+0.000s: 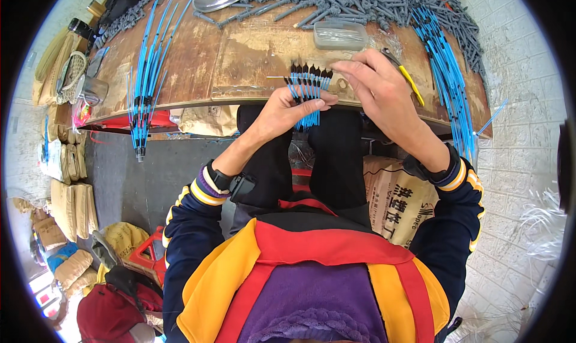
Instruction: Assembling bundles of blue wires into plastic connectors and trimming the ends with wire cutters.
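Between the thumb and fingers of my left hand (294, 109) is a fanned row of thin blue sticks with black tips (308, 91), held over the table's near edge. A thin yellowish rod (275, 77) sticks out from the row's left side, just below the black tips. My right hand (378, 82) is at the row's upper right, thumb and index finger closed together close to the tips. Whatever those fingertips pinch is too small to make out.
Grey plastic pieces (360, 1) are heaped along the table's (246, 55) far side. Nearby are a clear box (340, 36) and yellow-handled pliers (411, 84). Blue stick bundles overhang the edge at left (144, 97) and right (450, 79). A printed sack (399, 199) stands below.
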Available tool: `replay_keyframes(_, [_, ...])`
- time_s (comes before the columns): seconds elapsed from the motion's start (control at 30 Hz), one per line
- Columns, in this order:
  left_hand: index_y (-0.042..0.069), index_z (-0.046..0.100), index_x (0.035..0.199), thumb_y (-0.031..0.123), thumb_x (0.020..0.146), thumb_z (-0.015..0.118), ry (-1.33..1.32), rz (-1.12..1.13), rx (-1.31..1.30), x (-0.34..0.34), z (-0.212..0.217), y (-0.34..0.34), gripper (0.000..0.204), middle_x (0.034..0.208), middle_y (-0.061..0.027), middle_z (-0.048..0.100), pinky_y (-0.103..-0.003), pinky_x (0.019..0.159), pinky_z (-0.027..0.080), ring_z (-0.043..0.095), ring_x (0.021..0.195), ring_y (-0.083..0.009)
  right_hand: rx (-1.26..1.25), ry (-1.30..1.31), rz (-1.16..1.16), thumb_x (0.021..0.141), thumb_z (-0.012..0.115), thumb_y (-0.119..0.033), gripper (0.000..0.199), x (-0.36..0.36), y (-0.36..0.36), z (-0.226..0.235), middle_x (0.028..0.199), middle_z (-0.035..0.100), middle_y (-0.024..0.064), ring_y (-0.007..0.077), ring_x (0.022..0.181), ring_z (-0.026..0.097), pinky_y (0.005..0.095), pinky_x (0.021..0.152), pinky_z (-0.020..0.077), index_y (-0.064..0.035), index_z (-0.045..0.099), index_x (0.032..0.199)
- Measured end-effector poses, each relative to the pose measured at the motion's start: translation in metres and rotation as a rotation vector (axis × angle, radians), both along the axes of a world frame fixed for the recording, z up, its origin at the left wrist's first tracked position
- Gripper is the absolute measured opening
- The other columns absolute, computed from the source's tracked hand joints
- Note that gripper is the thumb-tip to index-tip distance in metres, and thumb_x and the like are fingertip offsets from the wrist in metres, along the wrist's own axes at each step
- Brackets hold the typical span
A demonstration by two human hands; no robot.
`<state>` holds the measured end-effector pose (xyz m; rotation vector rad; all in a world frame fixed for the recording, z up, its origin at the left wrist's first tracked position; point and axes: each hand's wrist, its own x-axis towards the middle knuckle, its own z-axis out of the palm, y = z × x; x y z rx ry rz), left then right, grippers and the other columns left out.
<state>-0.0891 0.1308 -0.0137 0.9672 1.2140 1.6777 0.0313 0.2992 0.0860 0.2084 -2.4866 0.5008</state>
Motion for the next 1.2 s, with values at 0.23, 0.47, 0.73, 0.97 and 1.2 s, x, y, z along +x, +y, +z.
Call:
replay_keyframes(0.23, [-0.004,0.062,0.118,0.008,0.097,0.055,-0.016,0.02,0.026,0.006,-0.001,-0.001,0.025,0.115,-0.0124,0.067,-0.032,0.097,0.049,0.063,0.108,-0.0186,-0.099,-0.002,0.024,0.086,0.061,0.003,0.026,-0.002,-0.001,-0.008,0.092,0.057,0.0102,0.0254,0.08,0.059,0.0329,0.068,0.047,-0.0054,0.066,0.11])
replay_keyframes(0.47, [-0.005,0.061,0.12,0.008,0.098,0.053,-0.017,0.022,0.024,0.005,-0.001,0.001,0.026,0.118,-0.0145,0.066,-0.034,0.099,0.049,0.063,0.11,-0.0201,-0.074,-0.004,0.02,0.085,0.059,0.006,0.031,-0.002,-0.003,-0.004,0.092,0.056,0.01,0.0245,0.079,0.059,0.0325,0.068,0.0467,-0.0062,0.066,0.113])
replay_keyframes(0.73, [-0.004,0.062,0.119,0.007,0.097,0.054,0.001,0.018,0.022,0.003,-0.002,0.002,0.026,0.117,-0.0125,0.066,-0.033,0.098,0.049,0.062,0.109,-0.0188,-0.018,-0.034,0.016,0.085,0.058,0.006,0.029,0.001,0.001,0.007,0.09,0.056,0.0095,0.0237,0.077,0.057,0.0327,0.066,0.0462,-0.006,0.068,0.11])
replay_keyframes(0.97, [-0.005,0.061,0.119,0.008,0.098,0.054,0.001,0.026,0.027,0.004,-0.001,0.002,0.026,0.118,-0.0139,0.066,-0.033,0.098,0.049,0.063,0.109,-0.0196,-0.138,-0.097,0.052,0.087,0.058,0.005,0.027,-0.003,0.006,0.003,0.091,0.057,0.01,0.0234,0.079,0.058,0.0312,0.067,0.0464,-0.0055,0.068,0.109])
replay_keyframes(1.2, [-0.005,0.062,0.119,0.008,0.097,0.055,-0.022,0.068,0.047,0.011,-0.001,0.0,0.026,0.116,-0.0129,0.067,-0.033,0.097,0.049,0.063,0.108,-0.0194,-0.17,-0.054,0.034,0.088,0.057,0.005,0.027,-0.004,-0.003,-0.003,0.093,0.057,0.0106,0.0233,0.08,0.059,0.0305,0.068,0.0466,-0.0043,0.066,0.112])
